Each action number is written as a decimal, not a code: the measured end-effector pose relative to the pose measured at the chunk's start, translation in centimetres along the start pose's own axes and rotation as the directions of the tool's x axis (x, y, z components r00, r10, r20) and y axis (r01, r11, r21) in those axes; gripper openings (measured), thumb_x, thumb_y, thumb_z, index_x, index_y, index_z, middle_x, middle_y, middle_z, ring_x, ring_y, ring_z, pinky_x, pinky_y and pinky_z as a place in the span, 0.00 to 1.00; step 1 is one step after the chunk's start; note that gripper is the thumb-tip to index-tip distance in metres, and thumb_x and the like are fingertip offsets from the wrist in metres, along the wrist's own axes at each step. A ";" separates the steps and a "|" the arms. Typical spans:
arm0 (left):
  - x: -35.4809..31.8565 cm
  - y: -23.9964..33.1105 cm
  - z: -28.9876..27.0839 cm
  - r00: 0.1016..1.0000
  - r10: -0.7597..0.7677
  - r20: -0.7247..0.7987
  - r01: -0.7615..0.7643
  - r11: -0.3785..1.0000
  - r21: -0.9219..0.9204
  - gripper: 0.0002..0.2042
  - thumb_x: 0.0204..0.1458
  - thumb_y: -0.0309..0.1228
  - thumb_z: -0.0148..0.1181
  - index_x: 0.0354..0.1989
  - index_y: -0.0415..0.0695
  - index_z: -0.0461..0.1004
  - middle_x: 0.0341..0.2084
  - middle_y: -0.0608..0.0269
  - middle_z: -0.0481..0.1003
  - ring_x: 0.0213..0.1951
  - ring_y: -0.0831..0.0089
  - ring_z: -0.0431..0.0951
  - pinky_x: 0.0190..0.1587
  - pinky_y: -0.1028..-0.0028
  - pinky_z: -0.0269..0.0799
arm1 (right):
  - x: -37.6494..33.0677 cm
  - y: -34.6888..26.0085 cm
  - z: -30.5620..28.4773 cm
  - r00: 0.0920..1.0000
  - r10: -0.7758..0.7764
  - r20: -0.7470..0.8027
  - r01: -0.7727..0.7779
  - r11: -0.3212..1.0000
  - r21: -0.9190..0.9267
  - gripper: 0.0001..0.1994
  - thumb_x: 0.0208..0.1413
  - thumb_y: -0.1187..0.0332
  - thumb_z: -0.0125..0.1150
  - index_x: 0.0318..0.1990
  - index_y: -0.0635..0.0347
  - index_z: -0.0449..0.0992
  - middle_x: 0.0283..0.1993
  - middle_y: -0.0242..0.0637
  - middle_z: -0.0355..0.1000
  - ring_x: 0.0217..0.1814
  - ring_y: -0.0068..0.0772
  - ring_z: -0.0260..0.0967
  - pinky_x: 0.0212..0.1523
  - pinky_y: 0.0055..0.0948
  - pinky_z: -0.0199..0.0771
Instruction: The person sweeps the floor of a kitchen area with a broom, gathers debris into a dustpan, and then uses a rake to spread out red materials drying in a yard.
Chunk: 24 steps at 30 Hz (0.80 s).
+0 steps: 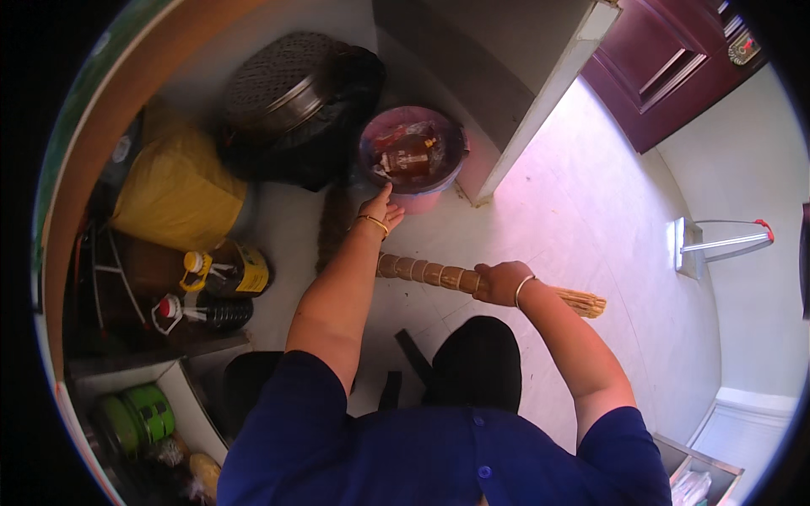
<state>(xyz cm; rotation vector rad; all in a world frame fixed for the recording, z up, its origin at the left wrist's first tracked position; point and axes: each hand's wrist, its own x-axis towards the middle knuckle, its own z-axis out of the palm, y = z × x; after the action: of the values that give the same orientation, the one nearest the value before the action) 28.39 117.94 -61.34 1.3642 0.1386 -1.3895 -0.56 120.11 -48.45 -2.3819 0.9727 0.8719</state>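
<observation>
My right hand [504, 283] is wrapped round the bound stalk handle of a straw broom [434, 274], which lies slantwise low over the floor. Its brown bristle end [336, 226] points left, partly hidden behind my left forearm. My left hand [384, 211] reaches forward to the near side of a pink bucket [418, 203], thumb and fingers apart; it appears to touch the bucket below the rim. Inside the bucket sit plastic-wrapped packages [409, 156] in reddish brown.
A metal dustpan [690, 249] with a long handle stands at right. Along the left are a yellow bag [181, 190], dark bottles [240, 270], a green container [139, 417] and a round steamer [283, 84] on black plastic. A panel edge [548, 101] juts out beside the bucket.
</observation>
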 end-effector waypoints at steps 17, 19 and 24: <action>-15.9 6.2 -4.4 0.896 0.429 0.116 -0.386 0.880 -0.278 0.16 0.48 0.33 0.59 0.45 0.43 0.68 0.38 0.55 0.69 0.42 0.63 0.70 0.51 0.64 0.66 | -5.1 6.6 10.9 0.938 0.219 -0.269 -0.109 0.922 0.371 0.21 0.50 0.48 0.48 0.41 0.56 0.66 0.33 0.44 0.72 0.35 0.47 0.69 0.37 0.41 0.68; -17.3 5.6 -6.2 0.897 0.440 0.040 -0.420 0.877 -0.232 0.16 0.47 0.34 0.60 0.43 0.44 0.68 0.37 0.57 0.70 0.40 0.66 0.70 0.49 0.65 0.67 | -0.2 5.7 8.8 0.919 0.224 -0.326 -0.091 0.922 0.378 0.21 0.51 0.47 0.46 0.41 0.56 0.67 0.32 0.45 0.72 0.35 0.48 0.69 0.36 0.42 0.68; -17.1 2.9 -8.8 0.914 0.384 -0.135 -0.402 0.901 -0.163 0.15 0.44 0.36 0.62 0.39 0.44 0.69 0.35 0.61 0.71 0.37 0.70 0.71 0.44 0.69 0.70 | 11.8 5.9 0.5 0.888 0.343 -0.305 -0.201 0.888 0.414 0.21 0.53 0.53 0.43 0.44 0.61 0.69 0.38 0.46 0.73 0.41 0.46 0.71 0.40 0.38 0.69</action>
<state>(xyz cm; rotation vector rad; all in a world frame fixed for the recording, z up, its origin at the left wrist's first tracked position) 30.82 133.34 -49.70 1.2220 0.0527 -0.9444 1.52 110.96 -57.79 -2.1383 1.5094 0.2763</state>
